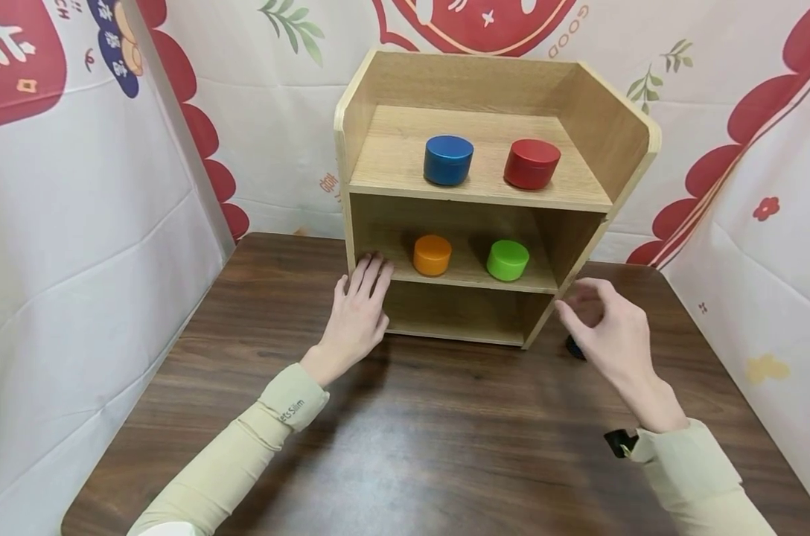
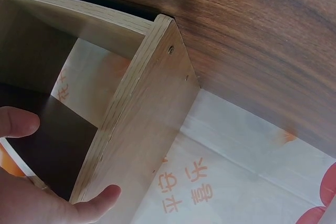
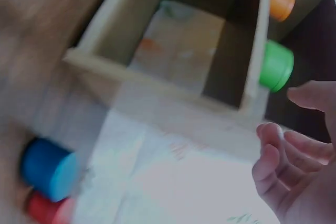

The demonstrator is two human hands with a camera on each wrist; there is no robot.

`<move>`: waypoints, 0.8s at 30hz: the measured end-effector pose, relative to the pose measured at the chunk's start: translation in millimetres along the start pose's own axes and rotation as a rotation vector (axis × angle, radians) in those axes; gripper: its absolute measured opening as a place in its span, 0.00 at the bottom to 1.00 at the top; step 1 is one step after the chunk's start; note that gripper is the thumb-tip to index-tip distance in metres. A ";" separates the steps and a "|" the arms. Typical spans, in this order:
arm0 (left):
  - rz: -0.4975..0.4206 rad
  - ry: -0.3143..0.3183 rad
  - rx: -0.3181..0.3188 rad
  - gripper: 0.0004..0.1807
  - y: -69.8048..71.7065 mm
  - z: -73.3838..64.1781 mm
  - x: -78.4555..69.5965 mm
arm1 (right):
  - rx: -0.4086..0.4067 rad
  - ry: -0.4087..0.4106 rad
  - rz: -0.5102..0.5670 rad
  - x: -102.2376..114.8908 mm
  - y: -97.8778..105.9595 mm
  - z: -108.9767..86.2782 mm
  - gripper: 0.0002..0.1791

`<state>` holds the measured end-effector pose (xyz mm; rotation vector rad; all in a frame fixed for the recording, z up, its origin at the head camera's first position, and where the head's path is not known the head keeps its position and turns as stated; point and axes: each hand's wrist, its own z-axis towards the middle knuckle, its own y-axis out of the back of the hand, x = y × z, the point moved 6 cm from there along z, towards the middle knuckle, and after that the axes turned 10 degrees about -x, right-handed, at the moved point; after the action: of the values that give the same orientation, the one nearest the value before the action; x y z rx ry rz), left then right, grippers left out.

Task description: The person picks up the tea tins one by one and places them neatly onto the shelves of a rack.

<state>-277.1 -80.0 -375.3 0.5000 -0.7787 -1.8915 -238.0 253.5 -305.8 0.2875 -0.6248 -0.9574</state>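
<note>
A wooden shelf unit point(image 1: 472, 205) stands on the table. Its top level carries a blue round tin point(image 1: 448, 161) and a red round tin point(image 1: 531, 164); on the middle level sit an orange tin point(image 1: 432, 255) and a green tin point(image 1: 508, 260). My left hand point(image 1: 351, 316) rests at the left upright, fingers extended over its front edge. The left wrist view shows one finger along the outer side panel point(image 2: 152, 103) and the thumb apart, before the opening. Beside the right upright, my right hand point(image 1: 613, 335) hovers with bent fingers and nothing between them.
On the table right of the shelf, the right wrist view shows another blue tin point(image 3: 47, 166) and another red tin point(image 3: 47, 207). In the head view, a dark object point(image 1: 575, 348) is mostly hidden behind the right hand. Printed cloth point(image 1: 278, 149) surrounds the wooden table point(image 1: 405, 447).
</note>
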 end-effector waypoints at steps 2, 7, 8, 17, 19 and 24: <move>0.007 0.003 0.004 0.44 0.6 0.2 0.4 | -0.015 -0.022 -0.016 -13.9 3.9 -5.6 0.16; 0.019 0.006 -0.009 0.44 2.5 -0.4 2.1 | 0.143 -0.168 -0.142 -59.6 -3.2 -24.6 0.26; 0.021 0.006 -0.012 0.44 2.9 -0.7 2.4 | 0.202 -0.207 -0.171 -69.9 -6.7 -29.8 0.31; 0.021 0.000 -0.017 0.43 3.7 -0.6 2.3 | 0.522 -0.446 -0.346 -132.5 -29.6 -65.9 0.44; 0.019 0.001 -0.010 0.43 2.7 -0.4 2.0 | 0.556 -0.474 -0.356 -140.3 -33.0 -69.6 0.43; 0.001 -0.006 -0.010 0.43 1.1 0.5 0.1 | 0.615 -0.531 -0.363 -154.3 -40.1 -77.3 0.46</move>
<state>-276.8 -80.3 -374.2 0.4869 -0.7728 -1.8958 -282.1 356.2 -443.3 0.7216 -1.3936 -1.1824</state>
